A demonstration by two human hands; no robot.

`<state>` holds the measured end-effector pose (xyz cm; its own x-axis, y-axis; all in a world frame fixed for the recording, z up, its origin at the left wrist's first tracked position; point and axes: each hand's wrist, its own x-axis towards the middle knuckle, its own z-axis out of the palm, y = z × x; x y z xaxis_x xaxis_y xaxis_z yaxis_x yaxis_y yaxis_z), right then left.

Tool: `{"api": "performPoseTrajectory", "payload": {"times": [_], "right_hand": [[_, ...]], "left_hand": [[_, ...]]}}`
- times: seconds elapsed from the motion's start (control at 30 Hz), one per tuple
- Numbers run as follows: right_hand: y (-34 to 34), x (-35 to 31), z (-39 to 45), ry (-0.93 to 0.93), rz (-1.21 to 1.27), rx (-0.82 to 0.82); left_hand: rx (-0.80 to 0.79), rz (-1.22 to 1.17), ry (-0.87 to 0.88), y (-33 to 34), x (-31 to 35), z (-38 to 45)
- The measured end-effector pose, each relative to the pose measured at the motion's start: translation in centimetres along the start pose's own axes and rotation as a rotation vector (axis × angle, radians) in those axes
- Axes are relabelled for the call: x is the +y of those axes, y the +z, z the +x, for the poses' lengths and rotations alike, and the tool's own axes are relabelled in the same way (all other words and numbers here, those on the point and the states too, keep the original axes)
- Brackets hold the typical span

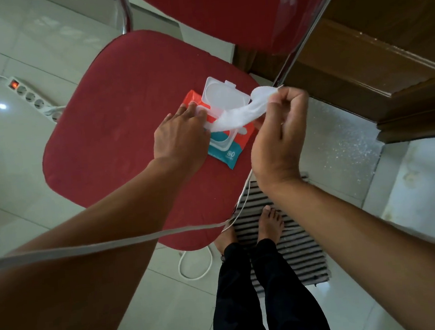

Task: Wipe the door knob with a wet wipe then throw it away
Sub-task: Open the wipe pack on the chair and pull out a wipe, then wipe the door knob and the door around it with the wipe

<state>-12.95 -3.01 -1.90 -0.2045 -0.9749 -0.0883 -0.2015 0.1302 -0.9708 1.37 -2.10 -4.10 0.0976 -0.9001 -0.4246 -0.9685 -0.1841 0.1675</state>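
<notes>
Fingers (275, 99) pinch wet wipe (236, 117) | left hand (182, 139) presses pack (231, 142)

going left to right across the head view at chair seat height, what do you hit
power strip → left hand → wet wipe pack → right hand → wooden door
</notes>
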Motion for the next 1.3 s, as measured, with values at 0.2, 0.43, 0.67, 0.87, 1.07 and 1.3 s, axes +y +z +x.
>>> {"api": "performPoseTrajectory", "payload": {"times": [0.2,0.43,0.67,0.87,1.07,1.3], "right_hand": [[-2.3,-1.9,0.9,0.098,0.071,-0.039],[-7.0,-7.7,4.0,0.045,0.044,-0.077],[-14.5,-17.8,6.3,-0.005,0.053,-0.048],[-21.7,-27.9,6.8,-0.065,0.159,0.034],[-30.5,-37.5,6.5,-0.120,0.212,0.146],[-40.0,-43.6,5.2,-0.026,0.239,0.110]], "left_hand": [[0.217,-0.295,-0.012,-3.3,2.9,0.6],[-0.064,-1.126,0.101,-11.6,9.9,0.6],[-0.188,-0.974,0.278,-22.3,16.3,-2.2],[-0.141,-1.001,0.438,-32.9,23.3,-5.6],[-0.259,-1.138,0.515,-42.8,31.1,-9.9],[-0.483,-1.436,0.524,-48.7,38.8,-15.4]]}}
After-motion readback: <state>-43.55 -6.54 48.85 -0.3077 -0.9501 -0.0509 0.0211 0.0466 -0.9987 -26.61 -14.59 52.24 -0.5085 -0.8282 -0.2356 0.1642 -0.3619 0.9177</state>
